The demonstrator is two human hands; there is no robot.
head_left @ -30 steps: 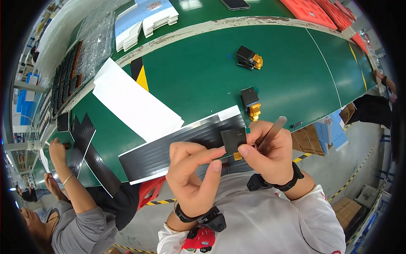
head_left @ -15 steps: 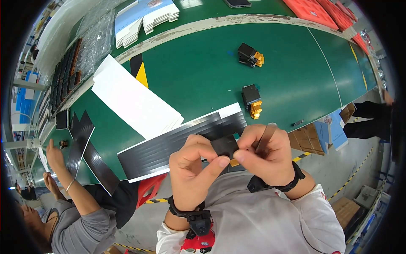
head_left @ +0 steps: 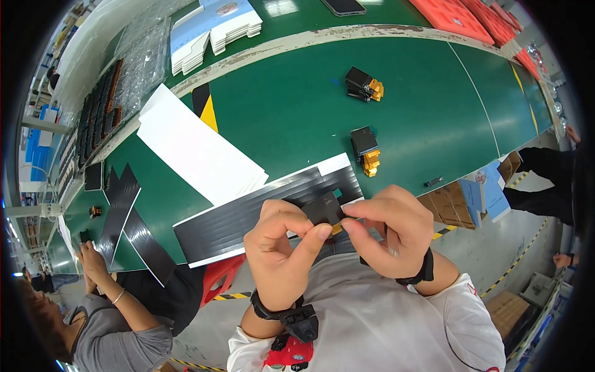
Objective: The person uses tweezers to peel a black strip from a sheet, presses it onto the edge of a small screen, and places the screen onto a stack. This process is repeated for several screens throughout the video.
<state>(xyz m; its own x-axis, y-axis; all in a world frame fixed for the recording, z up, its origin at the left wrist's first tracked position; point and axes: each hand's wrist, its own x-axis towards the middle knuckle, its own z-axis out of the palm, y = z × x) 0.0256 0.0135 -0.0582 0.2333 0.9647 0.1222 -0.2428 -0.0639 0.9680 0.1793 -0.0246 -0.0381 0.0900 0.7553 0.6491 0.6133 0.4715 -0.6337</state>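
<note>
My left hand [head_left: 279, 248] pinches a small flat black square part [head_left: 323, 209] between thumb and index finger. An orange tab [head_left: 337, 229] shows at its lower edge. My right hand [head_left: 393, 232] is closed at the right edge of the same part, thumb and index finger against it; whether a thin strip is in those fingers is hidden. Just beyond and left of my hands lies a sheet of black adhesive strips [head_left: 242, 222] on white backing, with a bare white end. Farther off are two little piles of black parts with orange tabs, one nearer [head_left: 364, 141] and one farther [head_left: 359, 82].
White sheets [head_left: 198, 149] lie left on the green bench [head_left: 279, 93]. Folded blue-white boxes [head_left: 217, 31], a phone [head_left: 344, 6] and red foam trays [head_left: 449, 22] sit on the far ledge. More black strips [head_left: 121, 208] lie near a co-worker [head_left: 124, 328] at left.
The dark strip that stood up from my right fingers no longer shows there. My right fingers have shifted at the part's edge. The co-worker's hands have come together over the bench.
</note>
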